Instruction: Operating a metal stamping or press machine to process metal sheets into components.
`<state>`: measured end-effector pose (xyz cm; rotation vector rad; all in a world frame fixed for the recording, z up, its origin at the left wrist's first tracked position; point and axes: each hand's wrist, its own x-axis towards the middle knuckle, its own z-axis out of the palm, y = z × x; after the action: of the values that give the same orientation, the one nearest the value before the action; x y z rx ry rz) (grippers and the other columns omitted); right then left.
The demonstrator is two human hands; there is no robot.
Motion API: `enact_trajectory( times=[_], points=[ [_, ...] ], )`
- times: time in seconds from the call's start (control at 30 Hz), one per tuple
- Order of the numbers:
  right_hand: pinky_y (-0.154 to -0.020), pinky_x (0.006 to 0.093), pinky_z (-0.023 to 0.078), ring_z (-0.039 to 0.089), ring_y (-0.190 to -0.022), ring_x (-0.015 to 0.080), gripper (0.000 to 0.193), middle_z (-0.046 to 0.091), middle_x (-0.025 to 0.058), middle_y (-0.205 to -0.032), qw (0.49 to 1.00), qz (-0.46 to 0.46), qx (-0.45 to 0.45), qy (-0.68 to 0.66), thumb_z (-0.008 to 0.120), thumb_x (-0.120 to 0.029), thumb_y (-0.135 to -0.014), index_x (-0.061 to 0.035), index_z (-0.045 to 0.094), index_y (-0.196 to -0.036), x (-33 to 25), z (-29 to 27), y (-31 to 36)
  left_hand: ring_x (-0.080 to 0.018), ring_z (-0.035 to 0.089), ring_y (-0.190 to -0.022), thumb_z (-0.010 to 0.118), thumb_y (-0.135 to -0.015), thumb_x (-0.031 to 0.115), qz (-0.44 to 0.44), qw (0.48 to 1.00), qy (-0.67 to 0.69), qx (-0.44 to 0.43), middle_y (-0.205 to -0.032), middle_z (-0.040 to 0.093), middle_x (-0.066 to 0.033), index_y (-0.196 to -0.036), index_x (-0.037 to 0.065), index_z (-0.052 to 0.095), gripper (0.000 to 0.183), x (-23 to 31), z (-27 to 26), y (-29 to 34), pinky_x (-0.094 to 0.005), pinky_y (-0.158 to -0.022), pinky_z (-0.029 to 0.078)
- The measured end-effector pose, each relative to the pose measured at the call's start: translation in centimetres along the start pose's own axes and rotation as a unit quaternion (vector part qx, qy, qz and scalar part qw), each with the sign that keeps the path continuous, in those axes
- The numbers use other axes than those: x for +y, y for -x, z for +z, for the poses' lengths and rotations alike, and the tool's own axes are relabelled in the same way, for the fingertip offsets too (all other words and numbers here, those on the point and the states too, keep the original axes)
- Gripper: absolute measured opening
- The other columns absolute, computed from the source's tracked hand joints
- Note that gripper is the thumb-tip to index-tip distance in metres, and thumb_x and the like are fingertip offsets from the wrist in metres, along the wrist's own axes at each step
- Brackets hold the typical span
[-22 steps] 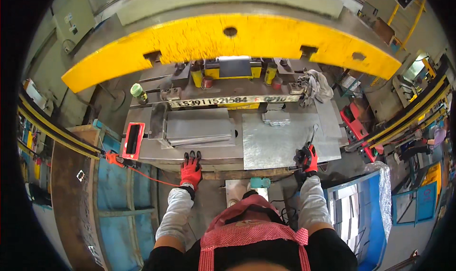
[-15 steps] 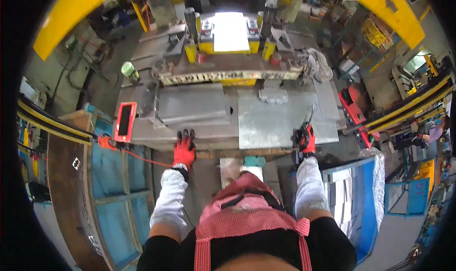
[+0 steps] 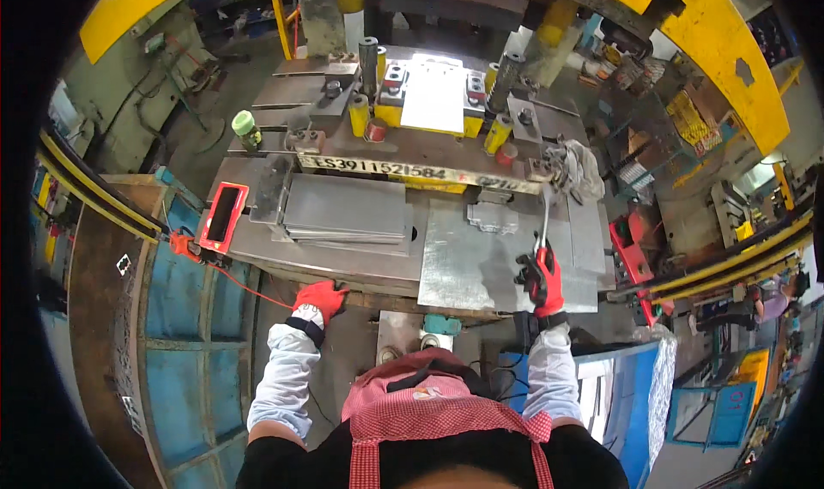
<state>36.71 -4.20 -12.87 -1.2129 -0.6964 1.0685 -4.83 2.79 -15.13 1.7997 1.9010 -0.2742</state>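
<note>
My right hand [image 3: 541, 281], in a red glove with dark fingers, is closed round a long slim metal hand tool [image 3: 545, 214]. Its shaft points away from me over a large shiny metal sheet [image 3: 455, 266]; the exact kind of tool does not show. At the bench's front edge is my left hand [image 3: 321, 300], gloved in red, with its fingers mostly hidden. Beyond it lies a stack of grey metal plates [image 3: 343, 204], against an upright metal block [image 3: 273, 193]. A small notched metal piece [image 3: 493, 217] rests at the big sheet's far edge.
Farther back stands a press die [image 3: 386, 118] with a bright pale sheet [image 3: 433, 94] on it. A red-framed phone [image 3: 225, 218] and a green-capped bottle [image 3: 246, 129] are at left. A rag [image 3: 582, 170] lies at right. Blue racks [image 3: 176, 304] flank me.
My left hand has drawn back from the bench top to its front edge, its fingers no longer spread. My right hand has turned, with the tool now pointing straight ahead. The view has shifted.
</note>
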Motion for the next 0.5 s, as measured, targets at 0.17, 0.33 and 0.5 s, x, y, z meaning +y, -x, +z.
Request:
enact_trajectory(
  times=[0.17, 0.33, 0.5],
  points=[
    [-0.045, 0.0192, 0.033, 0.039, -0.050, 0.0029, 0.030, 0.046, -0.0060, -0.070, 0.971, -0.091, -0.206, 0.085, 0.058, -0.018, -0.080, -0.0063, 0.050, -0.106, -7.6, 11.3, -11.2, -0.0169, 0.057, -0.086, 0.054, -0.081, 0.032, 0.252, 0.859, 0.445, -0.041, -0.093, 0.060, -0.0079, -0.100, 0.005, 0.057, 0.033, 9.1, -4.8, -1.6, -0.0308, -0.072, 0.045],
    [-0.067, 0.0289, 0.044, 0.054, -0.074, 0.0287, 0.027, 0.057, 0.0119, -0.079, 0.760, -0.428, -0.333, 0.359, 0.047, -0.001, -0.074, -0.0077, 0.057, -0.098, -9.3, 14.3, -24.3, -0.0186, 0.056, -0.088, 0.048, -0.086, 0.030, 0.223, 0.436, 0.814, -0.314, -0.097, 0.060, -0.0044, -0.096, 0.014, 0.059, 0.022, 21.4, -8.9, -8.4, -0.0320, -0.077, 0.045],
    [-0.061, 0.0263, 0.044, 0.056, -0.071, 0.0140, 0.018, 0.058, 0.0024, -0.081, 0.921, -0.116, -0.372, 0.023, 0.057, -0.014, -0.079, -0.0041, 0.057, -0.093, -8.9, 14.4, -21.2, -0.0245, 0.058, -0.085, 0.044, -0.087, 0.026, 0.226, 0.351, 0.874, -0.248, -0.094, 0.061, -0.0075, -0.100, 0.006, 0.055, 0.027, 25.7, -11.1, -15.3, -0.0396, -0.079, 0.046]
  ],
)
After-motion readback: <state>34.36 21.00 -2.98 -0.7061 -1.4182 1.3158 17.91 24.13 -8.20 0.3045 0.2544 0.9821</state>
